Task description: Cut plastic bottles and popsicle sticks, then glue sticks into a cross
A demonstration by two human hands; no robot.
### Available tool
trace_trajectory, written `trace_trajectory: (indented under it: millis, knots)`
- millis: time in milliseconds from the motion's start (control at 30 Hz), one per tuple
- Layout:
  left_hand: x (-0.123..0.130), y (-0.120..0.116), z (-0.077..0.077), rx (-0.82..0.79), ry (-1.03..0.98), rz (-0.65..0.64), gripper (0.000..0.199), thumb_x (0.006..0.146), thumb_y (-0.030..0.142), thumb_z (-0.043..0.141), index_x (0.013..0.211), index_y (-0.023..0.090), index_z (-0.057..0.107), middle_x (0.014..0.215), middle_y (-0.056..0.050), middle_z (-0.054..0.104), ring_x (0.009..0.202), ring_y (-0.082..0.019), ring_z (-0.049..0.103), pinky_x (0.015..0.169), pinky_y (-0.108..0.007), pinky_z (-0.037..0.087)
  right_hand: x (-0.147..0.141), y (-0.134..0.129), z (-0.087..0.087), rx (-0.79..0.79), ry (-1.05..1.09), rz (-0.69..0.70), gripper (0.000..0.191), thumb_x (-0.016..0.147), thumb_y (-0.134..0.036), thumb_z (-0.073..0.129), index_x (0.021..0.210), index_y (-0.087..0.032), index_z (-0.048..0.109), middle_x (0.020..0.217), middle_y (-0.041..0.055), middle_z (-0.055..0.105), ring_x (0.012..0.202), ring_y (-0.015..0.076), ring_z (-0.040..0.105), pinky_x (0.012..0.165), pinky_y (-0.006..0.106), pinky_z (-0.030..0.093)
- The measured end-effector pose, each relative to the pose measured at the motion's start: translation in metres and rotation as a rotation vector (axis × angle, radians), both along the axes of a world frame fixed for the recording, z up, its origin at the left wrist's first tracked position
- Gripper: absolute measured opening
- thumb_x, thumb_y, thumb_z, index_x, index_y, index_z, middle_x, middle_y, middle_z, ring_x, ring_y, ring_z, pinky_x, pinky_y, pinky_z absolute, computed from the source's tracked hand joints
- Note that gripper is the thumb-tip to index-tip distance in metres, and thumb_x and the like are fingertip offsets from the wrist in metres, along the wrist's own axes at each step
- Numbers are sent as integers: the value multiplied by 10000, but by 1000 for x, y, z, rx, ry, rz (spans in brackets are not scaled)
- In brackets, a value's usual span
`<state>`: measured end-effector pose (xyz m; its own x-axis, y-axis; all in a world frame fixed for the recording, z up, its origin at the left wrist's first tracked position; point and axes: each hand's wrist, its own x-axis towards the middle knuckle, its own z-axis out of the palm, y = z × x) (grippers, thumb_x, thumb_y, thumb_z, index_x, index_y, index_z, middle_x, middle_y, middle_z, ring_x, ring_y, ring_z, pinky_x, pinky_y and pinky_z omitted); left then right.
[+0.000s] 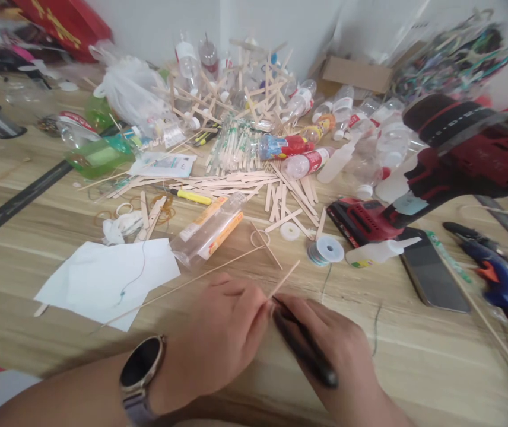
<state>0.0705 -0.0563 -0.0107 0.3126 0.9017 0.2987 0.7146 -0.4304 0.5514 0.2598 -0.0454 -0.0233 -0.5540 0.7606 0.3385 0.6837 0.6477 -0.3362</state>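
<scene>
My left hand [229, 332], a watch on its wrist, is closed in a pinch on a thin wooden stick [286, 277]. The stick's free end points up and to the right. Right against those fingertips, my right hand [338, 344] is wrapped round a black-handled tool [305, 344] that looks like pliers. Its working end meets the stick at my left fingers and is mostly hidden. Just beyond my hands lie a clear plastic bottle [212, 231] with an orange label and a longer thin stick [191, 277].
White paper [111, 279] lies at left. A wire spool [326, 250], glue bottle [376, 253], phone [434, 270], red drill [467, 148] and blue glue gun [498, 273] stand or lie at right. Craft sticks [227, 184] and plastic bottles [307, 163] crowd the back.
</scene>
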Motion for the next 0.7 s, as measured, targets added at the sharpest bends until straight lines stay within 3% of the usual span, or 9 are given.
trace_trajectory:
  millis: [67, 167, 267, 367, 600, 667, 700]
  knots:
    - [-1, 0, -6, 300, 108, -53, 241, 968, 114, 380, 797, 180, 538, 632, -4, 584, 602, -178, 507, 603, -332, 373, -4, -2, 2, -231, 172, -6, 214, 1000, -191, 406, 887, -221, 585, 636, -37, 625, 511, 113, 574, 492, 226, 389]
    - [-3, 0, -10, 527, 216, -107, 182, 956, 76, 399, 938, 101, 579, 634, -5, 607, 565, -178, 492, 583, -347, 348, -11, -7, 9, -580, 371, -50, 297, 1017, -303, 400, 748, -229, 503, 552, -57, 513, 483, 103, 518, 486, 208, 383]
    - [-3, 1, -8, 571, 236, -114, 207, 978, 99, 381, 994, 67, 584, 639, -11, 632, 564, -175, 508, 593, -351, 347, -13, -10, 14, -904, 501, -110, 349, 1010, -451, 404, 749, -231, 472, 533, -61, 489, 470, 104, 493, 482, 214, 380]
    - [-3, 2, -5, 538, 210, -125, 228, 1000, 121, 360, 961, 99, 583, 647, -7, 643, 561, -169, 523, 600, -347, 341, -11, -9, 13, -1108, 584, -61, 437, 979, -582, 416, 736, -223, 473, 488, -53, 499, 466, 106, 496, 514, 225, 396]
    - [-4, 3, -5, 565, 131, -140, 188, 1004, 135, 380, 1034, 109, 564, 677, 5, 687, 568, -161, 520, 623, -346, 356, -7, -11, 11, -1347, 688, 9, 482, 931, -680, 432, 779, -223, 455, 441, -76, 460, 409, 92, 449, 460, 206, 362]
    - [-3, 2, -7, 530, 72, -145, 157, 988, 121, 397, 980, 144, 552, 706, 7, 691, 581, -155, 522, 637, -338, 369, -7, -12, 12, -1241, 630, 0, 434, 973, -621, 393, 808, -226, 469, 456, -75, 473, 411, 102, 471, 458, 208, 380]
    - [-1, 2, -7, 487, 35, -139, 162, 984, 118, 398, 929, 164, 543, 704, 10, 681, 587, -151, 524, 641, -331, 375, -7, -12, 13, -1099, 563, -10, 389, 1002, -551, 376, 823, -225, 489, 484, -63, 507, 427, 108, 498, 466, 211, 393]
